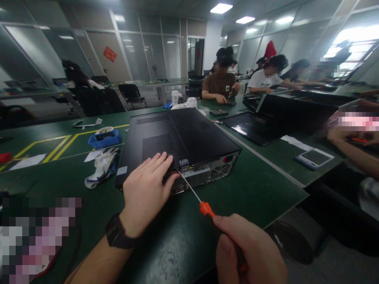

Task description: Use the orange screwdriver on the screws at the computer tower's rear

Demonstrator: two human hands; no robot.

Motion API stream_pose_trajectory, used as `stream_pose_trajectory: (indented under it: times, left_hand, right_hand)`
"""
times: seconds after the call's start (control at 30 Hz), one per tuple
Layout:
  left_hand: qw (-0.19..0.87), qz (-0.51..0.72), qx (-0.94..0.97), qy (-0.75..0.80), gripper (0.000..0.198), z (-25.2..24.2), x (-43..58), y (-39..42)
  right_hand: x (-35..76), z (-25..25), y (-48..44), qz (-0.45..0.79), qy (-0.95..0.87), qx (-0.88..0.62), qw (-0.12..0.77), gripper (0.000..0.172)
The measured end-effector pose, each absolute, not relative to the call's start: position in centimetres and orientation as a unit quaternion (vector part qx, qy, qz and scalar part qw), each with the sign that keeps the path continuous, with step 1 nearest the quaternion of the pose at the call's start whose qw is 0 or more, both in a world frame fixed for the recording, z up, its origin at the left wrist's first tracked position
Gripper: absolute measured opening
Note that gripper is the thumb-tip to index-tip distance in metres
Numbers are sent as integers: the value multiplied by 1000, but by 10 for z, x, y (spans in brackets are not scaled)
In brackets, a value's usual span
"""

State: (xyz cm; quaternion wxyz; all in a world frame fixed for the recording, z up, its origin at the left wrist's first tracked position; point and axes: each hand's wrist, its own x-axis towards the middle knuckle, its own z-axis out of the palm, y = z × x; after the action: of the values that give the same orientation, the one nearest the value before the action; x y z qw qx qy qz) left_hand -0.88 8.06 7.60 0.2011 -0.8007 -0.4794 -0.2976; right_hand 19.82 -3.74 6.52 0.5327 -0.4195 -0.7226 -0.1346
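Observation:
A black desktop computer case (189, 138) lies flat on the green table (251, 189), its rear panel with ports and a fan grille facing me. My left hand (146, 189), a dark watch on its wrist, rests flat on the case's near top edge with fingers stretched out. My right hand (245, 252) is closed around the handle of an orange-collared screwdriver (195, 195). Its thin shaft points up and left, the tip touching the rear panel near the top edge, just right of my left fingertips.
A pair of white work gloves (102, 165) and a blue parts tray (105, 139) lie left of the case. A second opened black case (266, 122) and a small tablet-like device (314, 157) are on the right. Several people sit at the tables behind and to my right.

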Motion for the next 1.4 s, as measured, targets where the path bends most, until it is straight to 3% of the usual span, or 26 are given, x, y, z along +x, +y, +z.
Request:
stream_pose_trajectory:
  times: [0.2, 0.33, 0.63, 1.4]
  left_hand:
    - [194, -293, -799, -488, 39, 76, -9, 80]
    - [188, -290, -800, -491, 39, 76, -8, 80]
    - [200, -294, -799, -485, 39, 75, -10, 80]
    - [203, -306, -800, -474, 39, 74, -9, 82]
  right_hand:
    - [195, 69, -43, -88, -713, -451, 529, 22]
    - [196, 69, -42, -156, -719, -423, 529, 19]
    - [196, 71, -39, -107, -739, -420, 515, 21]
    - [194, 67, -40, -132, -719, -442, 520, 19]
